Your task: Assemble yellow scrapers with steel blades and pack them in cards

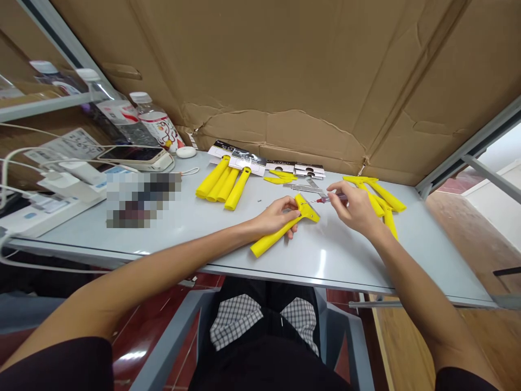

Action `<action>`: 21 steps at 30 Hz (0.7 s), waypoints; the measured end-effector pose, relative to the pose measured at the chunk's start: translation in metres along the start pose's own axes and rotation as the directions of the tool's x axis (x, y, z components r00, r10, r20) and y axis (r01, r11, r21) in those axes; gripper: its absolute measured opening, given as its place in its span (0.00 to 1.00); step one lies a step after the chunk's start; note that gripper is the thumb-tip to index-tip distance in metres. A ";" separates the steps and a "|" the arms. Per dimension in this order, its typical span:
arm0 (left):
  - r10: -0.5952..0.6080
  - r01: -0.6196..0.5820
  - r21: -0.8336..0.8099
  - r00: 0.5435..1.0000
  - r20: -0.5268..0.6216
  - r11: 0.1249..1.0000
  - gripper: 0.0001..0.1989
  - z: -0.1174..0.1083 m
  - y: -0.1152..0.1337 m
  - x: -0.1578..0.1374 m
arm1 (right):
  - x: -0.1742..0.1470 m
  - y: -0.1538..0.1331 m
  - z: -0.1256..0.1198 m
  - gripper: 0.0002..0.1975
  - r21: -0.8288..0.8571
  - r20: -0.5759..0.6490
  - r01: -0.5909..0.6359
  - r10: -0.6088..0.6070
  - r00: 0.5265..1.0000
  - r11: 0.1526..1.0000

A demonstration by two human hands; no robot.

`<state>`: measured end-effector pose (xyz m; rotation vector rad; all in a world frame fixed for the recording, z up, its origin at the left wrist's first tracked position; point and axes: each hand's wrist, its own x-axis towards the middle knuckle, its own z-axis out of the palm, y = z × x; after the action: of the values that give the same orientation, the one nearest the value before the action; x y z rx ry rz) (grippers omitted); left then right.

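My left hand [280, 215] is closed around the neck of a yellow scraper [266, 244], its wide head turned away from me and its handle slanting toward the table's front edge. In my right hand [353, 202] is a screwdriver [324, 200] with a red collar, its thin shaft reaching the scraper's head. Just behind lie thin metal blades [303, 188] and flat yellow pieces [281, 177]. Several yellow scraper handles [234, 190] with black-and-white cards [247, 162] rest to the left. More yellow scrapers [386, 196] are piled beyond my right hand. A tiny metal piece [259, 200] lies left of my hands.
Plastic bottles [157, 122], a phone [132, 154], a white round case [186, 152] and a power strip [52, 209] with cables occupy the left side. Cardboard [264, 65] walls the back of the grey table [163, 239]. Metal frame posts [468, 146] stand at both sides.
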<state>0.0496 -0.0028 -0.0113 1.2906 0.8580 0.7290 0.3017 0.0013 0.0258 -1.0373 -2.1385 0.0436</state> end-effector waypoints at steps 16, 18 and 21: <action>0.009 -0.009 0.029 1.000 0.008 1.000 0.06 0.001 -0.001 -0.002 | -0.002 0.001 -0.001 0.06 0.054 0.018 0.038 -0.039 0.999 0.998; 0.016 -0.016 0.026 1.000 0.001 1.000 0.05 0.001 -0.001 -0.002 | -0.002 0.000 -0.002 0.03 0.047 0.033 0.046 -0.047 0.998 0.998; 0.015 -0.014 0.022 1.000 -0.013 1.000 0.05 0.002 -0.002 -0.001 | -0.003 -0.003 -0.005 0.08 0.056 0.049 0.056 -0.058 0.997 0.997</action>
<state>0.0508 -0.0052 -0.0128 1.3140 0.8705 0.7424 0.3037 -0.0042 0.0290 -0.9524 -2.1993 0.1015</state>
